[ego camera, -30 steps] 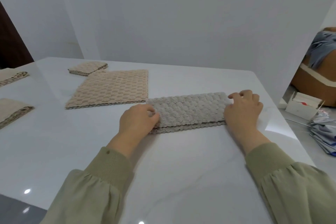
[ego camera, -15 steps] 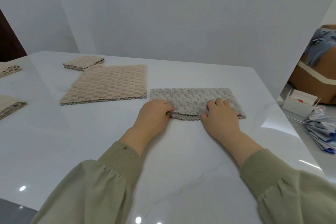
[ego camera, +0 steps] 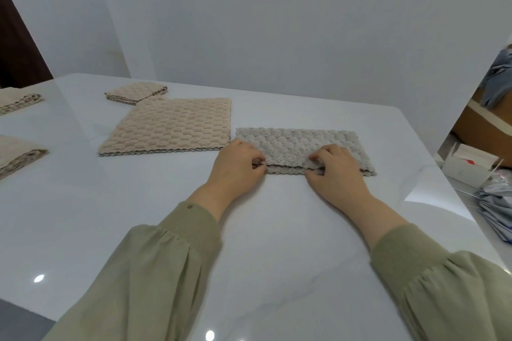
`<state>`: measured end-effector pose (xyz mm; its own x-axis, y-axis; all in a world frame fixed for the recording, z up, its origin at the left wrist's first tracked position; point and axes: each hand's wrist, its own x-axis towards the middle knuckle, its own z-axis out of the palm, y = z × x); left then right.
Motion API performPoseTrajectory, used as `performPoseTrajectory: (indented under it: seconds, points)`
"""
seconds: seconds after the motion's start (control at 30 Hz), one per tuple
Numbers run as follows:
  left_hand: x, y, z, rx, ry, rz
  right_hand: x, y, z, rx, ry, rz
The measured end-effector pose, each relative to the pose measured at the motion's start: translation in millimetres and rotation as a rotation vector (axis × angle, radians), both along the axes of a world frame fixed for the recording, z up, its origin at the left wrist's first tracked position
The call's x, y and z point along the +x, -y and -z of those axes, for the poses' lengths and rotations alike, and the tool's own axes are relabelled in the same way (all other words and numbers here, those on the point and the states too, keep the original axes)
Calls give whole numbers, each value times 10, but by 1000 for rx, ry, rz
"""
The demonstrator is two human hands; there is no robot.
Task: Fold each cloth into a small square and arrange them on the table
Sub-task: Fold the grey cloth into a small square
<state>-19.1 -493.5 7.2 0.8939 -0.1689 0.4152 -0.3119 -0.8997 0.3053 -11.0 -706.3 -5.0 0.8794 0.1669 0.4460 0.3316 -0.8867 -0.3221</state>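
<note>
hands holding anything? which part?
Both pinch the grey cloth along its near edge: left hand at the left end, right hand near the middle.

The grey cloth (ego camera: 299, 144) is a nubby, bubbly sort of fabric, soft and matt, and the beige cloth (ego camera: 171, 127) to its left has the same bumpy texture with a wavy edge. The surface (ego camera: 277, 243) is super glossy, white with faint marble veins, bright spots mirrored in it. The sleeves (ego camera: 155, 271) are smooth matt fabric with ribbed cuffs.
</note>
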Motion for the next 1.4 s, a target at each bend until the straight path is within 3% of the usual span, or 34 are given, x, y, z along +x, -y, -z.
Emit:
performPoseTrajectory:
  seconds: [0.2, 0.37, 0.63, 0.73, 0.87, 1.1, 1.23, 1.3, 1.4]
  points:
    - [39, -1, 48, -49, 87, 4, 73, -20, -5, 84, 62, -20]
    - [18, -13, 12, -110, 278, 103, 94, -12, -2, 111, 196, -28]
    - [41, -66, -13, -103, 337, 168, 80, -21, -15, 162, 246, -32]
    - [27, -61, -35, -27, 286, 216, 79, -6, -16, 123, 227, -43]
    - [22, -49, -14, 129, 75, 250, 111, 15, 34, -23, 125, -49]
    - [-10, -47, -12, 80, 7, 235, 53, -10, 16, 45, 137, -58]
    - [9, -28, 28, 32, 93, 172, 104, 122, -25, 41, 170, 227]
    - [58, -44, 49, 11, 116, 100, 132, 281, -53, 23, 42, 452]
    - [97, -70, 77, 111, -45, -58, 147, 440, -47, -28, -174, 629]
